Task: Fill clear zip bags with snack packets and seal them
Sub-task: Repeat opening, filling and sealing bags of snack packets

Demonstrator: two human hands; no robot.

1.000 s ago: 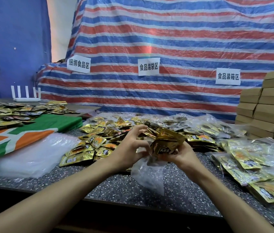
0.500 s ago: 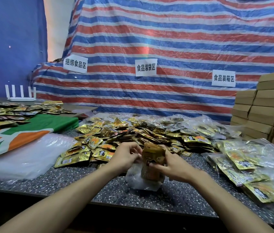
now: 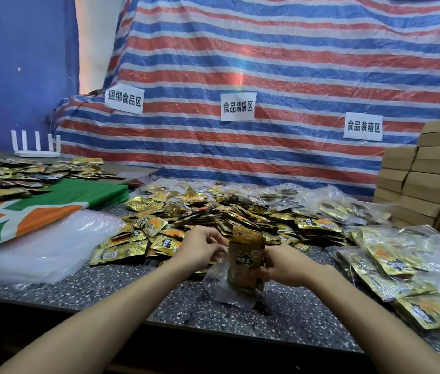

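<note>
Standing in clear zip bag [image 3: 217,286], snack packets [image 3: 246,261] are gripped by right hand [image 3: 285,267], bag edge pinched by left hand [image 3: 200,249].

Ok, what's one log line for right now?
step: filling | left hand: pinches clear zip bag mouth | right hand: grips gold snack packets, partway in bag | seal: not yet

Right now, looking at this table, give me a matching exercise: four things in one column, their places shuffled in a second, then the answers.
Things:
1 white router
2 cardboard boxes
3 green and orange cloth
4 clear zip bag

Places:
A centre front, gold packets standing in it
B far right, stacked
C back left corner
D left side, spread flat

Pairs: 1-C, 2-B, 3-D, 4-A
</note>
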